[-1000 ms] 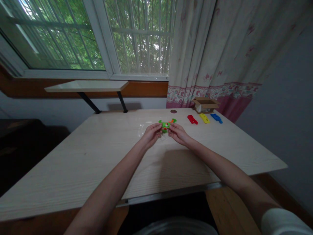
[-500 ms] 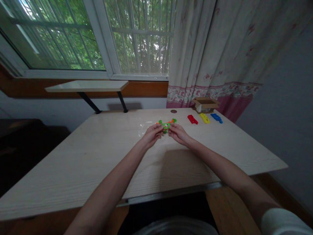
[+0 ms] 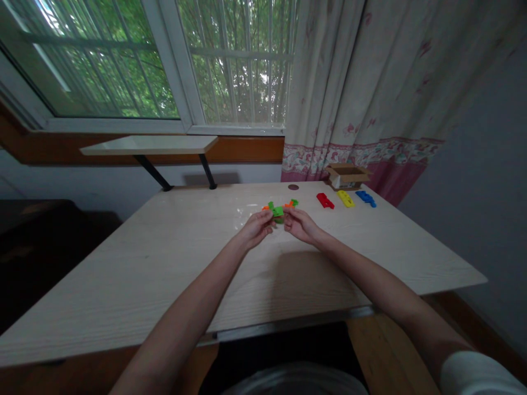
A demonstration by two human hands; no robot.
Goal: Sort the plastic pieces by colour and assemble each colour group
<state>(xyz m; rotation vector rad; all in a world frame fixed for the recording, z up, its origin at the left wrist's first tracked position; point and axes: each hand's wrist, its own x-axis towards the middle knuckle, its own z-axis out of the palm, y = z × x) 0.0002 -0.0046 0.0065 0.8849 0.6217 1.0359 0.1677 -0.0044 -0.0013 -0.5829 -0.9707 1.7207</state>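
Over the middle of the table, a small green and orange plastic toy (image 3: 278, 211) is held up between my two hands. It has a green central block with orange and green parts sticking out on both sides. My left hand (image 3: 256, 228) pinches its left side between thumb and fingers. My right hand (image 3: 301, 225) is closed at its right side, the fingertips by an orange part. The hands hide some of the toy, and its finer details are too small to make out.
Red (image 3: 325, 201), yellow (image 3: 346, 199) and blue (image 3: 366, 198) plastic pieces lie in a row at the back right. Behind them stands an open cardboard box (image 3: 349, 178). A brown disc (image 3: 293, 187) lies near the back edge. A raised shelf (image 3: 150, 145) stands at the back left.
The toy's central block has turned: a white and red spot that showed on it has gone from sight, and a plain green face shows. Both hands have stayed nearly in place.
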